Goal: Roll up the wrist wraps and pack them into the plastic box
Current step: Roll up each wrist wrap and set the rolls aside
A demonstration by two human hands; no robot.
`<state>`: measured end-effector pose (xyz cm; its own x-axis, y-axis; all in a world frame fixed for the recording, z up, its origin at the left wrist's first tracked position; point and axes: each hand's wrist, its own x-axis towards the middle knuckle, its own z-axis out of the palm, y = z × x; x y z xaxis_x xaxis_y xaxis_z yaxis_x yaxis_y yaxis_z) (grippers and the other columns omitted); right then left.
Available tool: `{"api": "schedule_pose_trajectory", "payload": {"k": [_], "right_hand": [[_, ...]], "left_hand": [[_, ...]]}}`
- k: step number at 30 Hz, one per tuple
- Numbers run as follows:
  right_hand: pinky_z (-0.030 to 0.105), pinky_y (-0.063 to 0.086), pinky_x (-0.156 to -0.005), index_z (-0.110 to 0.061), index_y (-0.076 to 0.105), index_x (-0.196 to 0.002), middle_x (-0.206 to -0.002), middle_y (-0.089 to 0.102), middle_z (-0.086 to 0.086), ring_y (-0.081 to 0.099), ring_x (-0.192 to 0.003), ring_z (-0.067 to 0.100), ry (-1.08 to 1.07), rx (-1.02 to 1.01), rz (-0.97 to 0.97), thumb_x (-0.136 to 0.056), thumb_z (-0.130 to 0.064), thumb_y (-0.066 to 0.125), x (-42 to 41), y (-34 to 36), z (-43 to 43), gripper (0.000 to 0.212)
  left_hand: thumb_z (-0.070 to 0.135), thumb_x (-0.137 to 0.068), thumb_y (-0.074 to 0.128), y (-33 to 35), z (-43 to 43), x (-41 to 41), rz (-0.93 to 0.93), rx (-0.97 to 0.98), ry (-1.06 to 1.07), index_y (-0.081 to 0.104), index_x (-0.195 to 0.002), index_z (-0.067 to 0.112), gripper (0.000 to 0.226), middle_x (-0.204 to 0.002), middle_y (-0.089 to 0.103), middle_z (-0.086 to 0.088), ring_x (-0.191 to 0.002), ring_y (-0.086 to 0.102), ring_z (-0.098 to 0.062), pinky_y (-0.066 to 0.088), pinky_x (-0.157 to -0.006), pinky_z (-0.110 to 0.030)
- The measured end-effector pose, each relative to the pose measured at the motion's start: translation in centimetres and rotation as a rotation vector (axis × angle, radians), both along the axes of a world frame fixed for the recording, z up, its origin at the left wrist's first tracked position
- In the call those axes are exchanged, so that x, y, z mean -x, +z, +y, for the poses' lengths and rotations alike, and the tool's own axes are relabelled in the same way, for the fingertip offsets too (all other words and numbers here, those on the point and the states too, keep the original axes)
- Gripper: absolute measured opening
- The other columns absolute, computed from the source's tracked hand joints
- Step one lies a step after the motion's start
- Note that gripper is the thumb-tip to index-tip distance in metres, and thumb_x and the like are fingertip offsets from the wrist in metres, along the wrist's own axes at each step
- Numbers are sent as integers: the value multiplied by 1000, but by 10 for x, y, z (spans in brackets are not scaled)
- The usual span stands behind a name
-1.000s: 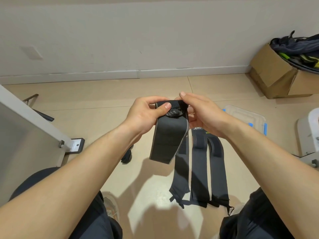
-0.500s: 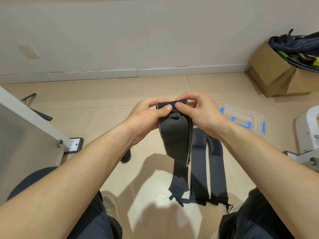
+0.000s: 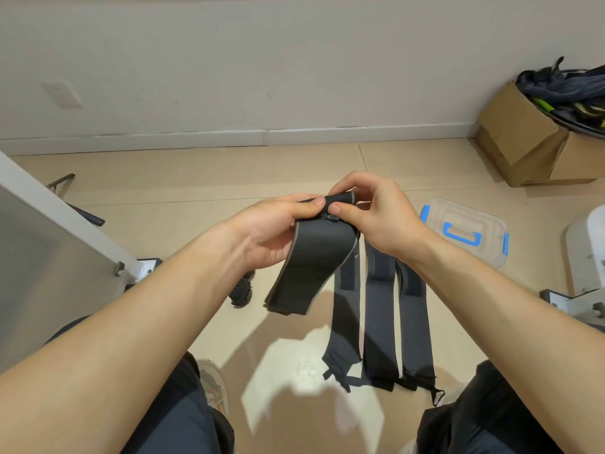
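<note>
A black wrist wrap (image 3: 311,263) hangs in the air between both hands, its top end curled over into a small roll. My left hand (image 3: 275,231) pinches that roll from the left with thumb on top. My right hand (image 3: 376,217) pinches it from the right. The wrap's loose tail droops down and to the left. Three more black wrist wraps (image 3: 379,322) lie flat side by side on the floor beneath. The clear plastic box (image 3: 465,234) with blue handle and latches sits closed on the floor, right of my right hand.
A cardboard box (image 3: 530,142) stuffed with dark gear stands by the wall at the right. A grey panel on a metal foot (image 3: 65,244) fills the left. White equipment (image 3: 586,257) sits at the right edge. My knees frame the bottom.
The top of the held wrap has been curled tighter into a roll. Its hanging tail has swung to the left and looks shorter.
</note>
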<state>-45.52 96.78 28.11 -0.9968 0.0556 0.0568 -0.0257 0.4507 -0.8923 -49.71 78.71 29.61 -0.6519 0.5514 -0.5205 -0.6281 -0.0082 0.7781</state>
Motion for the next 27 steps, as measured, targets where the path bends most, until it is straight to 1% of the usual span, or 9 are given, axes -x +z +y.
{"api": "schedule_pose_trajectory", "payload": {"k": [2, 6, 8, 10, 13, 18, 21, 24, 27], "right_hand": [[38, 58, -75, -24, 70, -92, -93, 73, 14, 69, -77, 26, 15, 62, -35, -92, -11, 75, -1, 2, 1, 14], [21, 48, -57, -20, 69, -96, -86, 69, 11, 63, -65, 7, 41, 255, -160, -95, -6, 71, -4, 3, 4, 14], [25, 50, -61, -17, 66, -103, -82, 67, 5, 62, -65, 12, 81, 461, -278, -99, -7, 64, -5, 5, 3, 11], [29, 50, -60, -18, 61, -104, -77, 63, -2, 59, -62, 15, 77, 572, -370, -103, -21, 59, -6, 6, 2, 5], [30, 51, -62, -15, 58, -107, -63, 60, -8, 58, -55, 11, 19, 497, -405, -103, -42, 56, -5, 4, 0, 28], [30, 56, -58, -10, 64, -107, -75, 72, 9, 69, -65, 20, -54, 558, -334, -99, -16, 66, -2, 3, 3, 10], [31, 55, -56, -15, 63, -104, -74, 69, 12, 66, -63, 23, -96, 528, -298, -96, -10, 69, 0, 1, 5, 12], [30, 55, -56, -18, 63, -101, -77, 69, 12, 68, -65, 24, -103, 441, -253, -94, -7, 72, 0, -2, 4, 16], [42, 58, -74, -20, 63, -95, -85, 71, 19, 68, -76, 28, -95, 389, -177, -92, -3, 73, 2, -5, 4, 20]], "left_hand": [[13, -102, 56, -1, -1, 1, -1, -24, -13, 65, -129, 6, 30, -105, 72, -11, -86, 73, -20, 61, -75, -28], [5, -98, 60, -5, 1, 4, 29, -43, 18, 65, -129, 3, 31, -108, 71, -14, -90, 71, -21, 60, -78, -26], [-1, -94, 62, -8, 3, 4, 58, -42, 59, 66, -125, 1, 31, -109, 70, -16, -93, 70, -23, 59, -83, -28], [-7, -91, 64, -11, 6, 3, 92, -29, 102, 68, -117, 5, 29, -104, 71, -15, -92, 69, -25, 58, -87, -32], [-12, -88, 66, -13, 11, 1, 141, -29, 159, 68, -108, 10, 30, -95, 71, -12, -85, 69, -24, 58, -87, -36], [-12, -87, 68, -14, 16, -1, 229, 9, 173, 69, -111, 13, 34, -91, 72, -11, -80, 72, -23, 61, -78, -31], [-7, -91, 66, -16, 19, -5, 207, 41, 145, 66, -119, 7, 31, -105, 74, -15, -90, 74, -23, 62, -80, -32], [-3, -95, 58, -18, 21, -9, 212, 88, 92, 71, -110, 4, 21, -109, 76, -17, -96, 73, -25, 58, -88, -36], [5, -95, 58, -16, 20, -6, 193, 74, 115, 72, -105, 3, 17, -103, 75, -16, -98, 71, -29, 55, -89, -37]]}}
